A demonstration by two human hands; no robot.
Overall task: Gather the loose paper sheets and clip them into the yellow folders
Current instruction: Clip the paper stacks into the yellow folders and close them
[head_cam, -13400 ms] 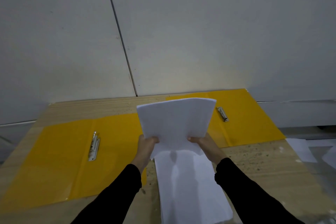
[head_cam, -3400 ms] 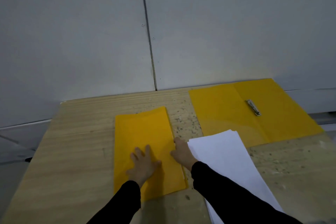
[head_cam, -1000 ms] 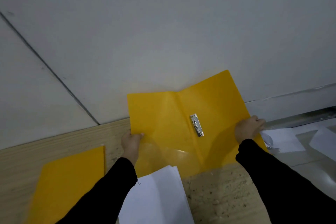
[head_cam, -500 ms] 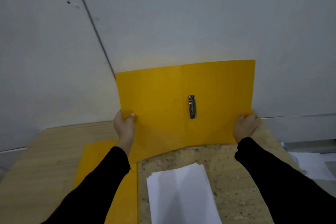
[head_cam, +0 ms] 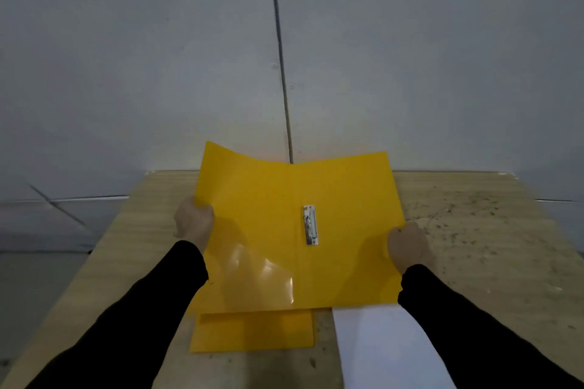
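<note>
The left hand (head_cam: pixel 193 220) grips the left edge of the open folder (head_cam: pixel 268 199), fingers curled round it; the right hand (head_cam: pixel 407 248) grips the right edge the same way. Both arms wear black sleeves (head_cam: pixel 458 319). The folder is smooth, glossy yellow plastic, spread wide with its far left corner bowed up, a clear pocket (head_cam: pixel 262 278) shining on its left leaf and a small metal clip (head_cam: pixel 310 225) just right of the spine. It hangs over the table (head_cam: pixel 474 230), a pale wood-grain top speckled with dark flecks on the right. Under its near edge lies a closed folder (head_cam: pixel 252 331), flat, partly covered. Just right of that lies a white paper stack (head_cam: pixel 379 347), its far end hidden by the open folder and its right side by the right sleeve. Behind stands a grey panelled wall (head_cam: pixel 410 57).
</note>
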